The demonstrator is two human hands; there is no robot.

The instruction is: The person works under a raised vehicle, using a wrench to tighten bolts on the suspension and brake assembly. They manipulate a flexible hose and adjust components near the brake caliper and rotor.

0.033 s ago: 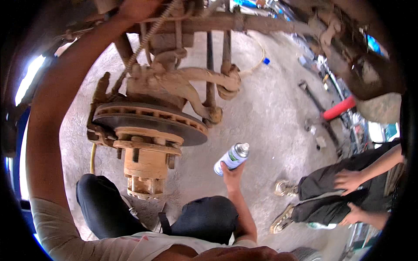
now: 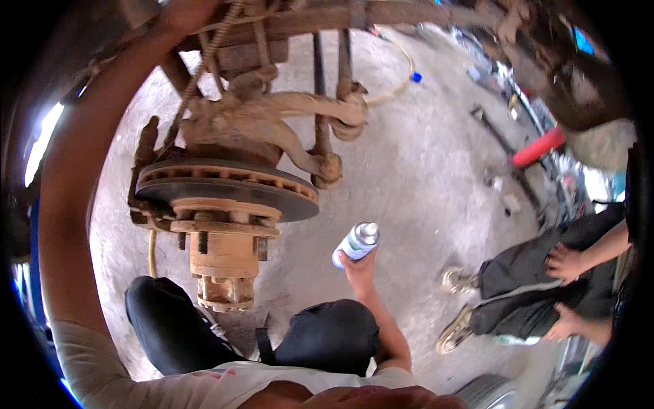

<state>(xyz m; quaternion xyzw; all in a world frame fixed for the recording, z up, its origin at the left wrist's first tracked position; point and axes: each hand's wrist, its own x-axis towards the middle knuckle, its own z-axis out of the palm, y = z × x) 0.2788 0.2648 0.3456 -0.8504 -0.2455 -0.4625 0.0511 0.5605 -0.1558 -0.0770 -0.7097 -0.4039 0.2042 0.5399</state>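
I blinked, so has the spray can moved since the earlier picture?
No, not clearly: the spray can, in the right hand, sits just right of and below the brake disc in both pictures.

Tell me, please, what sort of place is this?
Probably a vehicle repair workshop: there is an exposed brake disc with a rusty hub, the right hand holds a spray can, and a red cylinder lies among clutter on the right.

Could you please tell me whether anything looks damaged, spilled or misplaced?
The wheel hub looks odd: coated orange-brown, perhaps rust or dirt, unlike the dark-faced brake disc behind it. No spill shows; the right hand holds the spray can tilted.
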